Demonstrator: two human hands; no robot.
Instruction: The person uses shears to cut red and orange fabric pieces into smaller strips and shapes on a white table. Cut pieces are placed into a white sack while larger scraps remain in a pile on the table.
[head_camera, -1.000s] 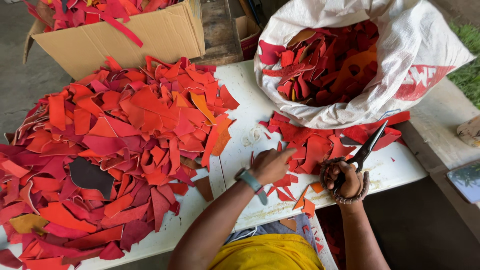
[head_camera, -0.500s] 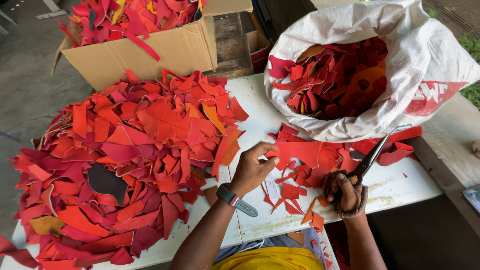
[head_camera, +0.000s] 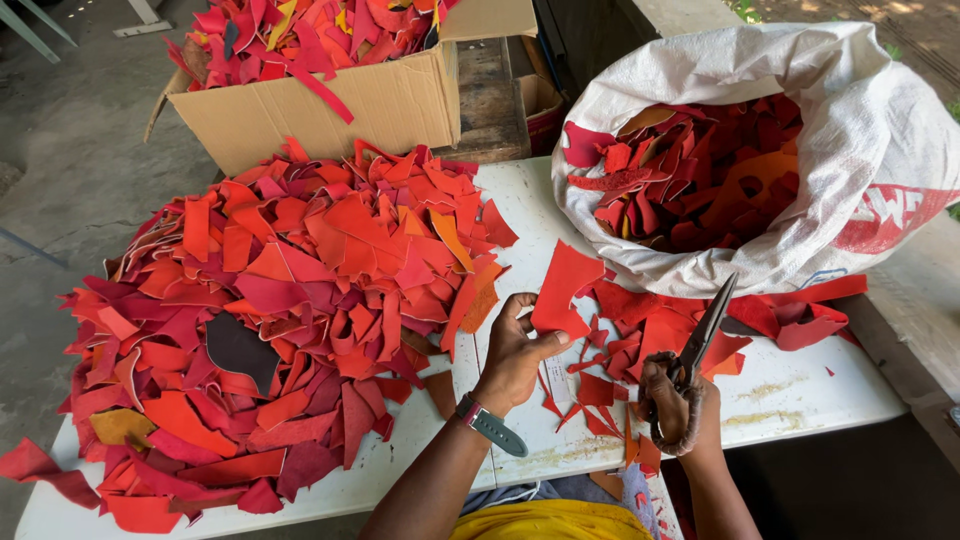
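Left hand (head_camera: 515, 352) pinches red leather scrap (head_camera: 562, 292) (curved edge).

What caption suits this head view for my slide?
Left hand lifts a red leather scrap while right hand holds dark metal scissors over a white table.

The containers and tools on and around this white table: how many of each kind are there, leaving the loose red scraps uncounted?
Cardboard boxes full of scraps: 1
White sacks of scraps: 1
Scissors: 1, in the right hand
Scraps held up: 1 red piece, in the left hand
Wristwatches: 1
Total: 5
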